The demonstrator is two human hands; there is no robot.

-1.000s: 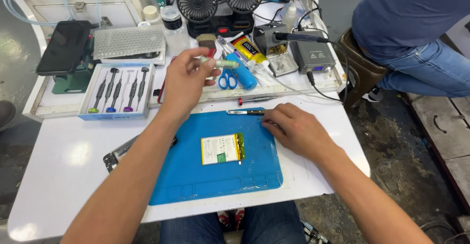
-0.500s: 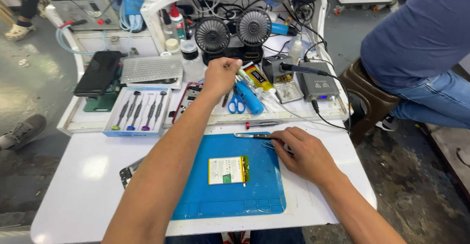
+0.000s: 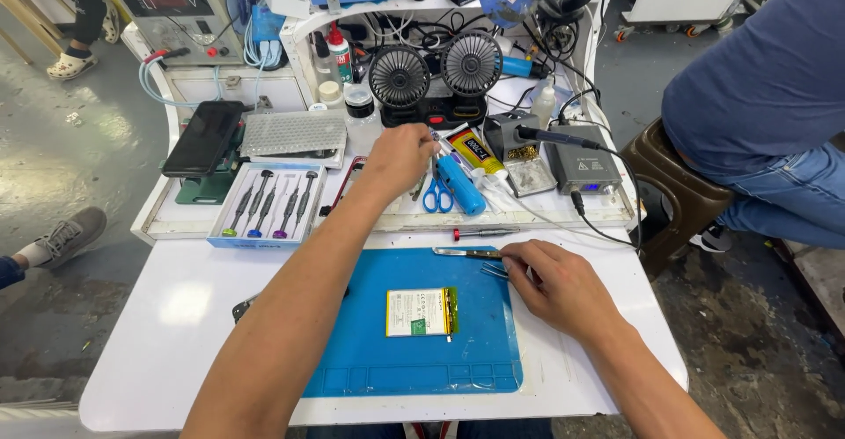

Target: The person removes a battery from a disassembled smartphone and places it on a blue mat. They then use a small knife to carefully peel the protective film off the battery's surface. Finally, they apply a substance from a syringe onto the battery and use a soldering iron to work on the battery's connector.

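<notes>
A small tool is being fetched: the left hand point(image 3: 400, 159), fingers curled on something too small to tell, is reached above centre beside the blue-handled scissors point(image 3: 437, 194). Metal tweezers point(image 3: 493, 269) are pinched by the right hand point(image 3: 554, 285) at the blue mat point(image 3: 352, 360), where a phone battery point(image 3: 421, 311) lies centrally; a careful grip is called for next.

Your blue mat point(image 3: 370, 351) looks like matt rubber, the white table point(image 3: 167, 316) is smooth and a bit glossy, the tweezers point(image 3: 466, 252) are shiny metal, and the scissors point(image 3: 437, 197) have blue plastic handles.
</notes>
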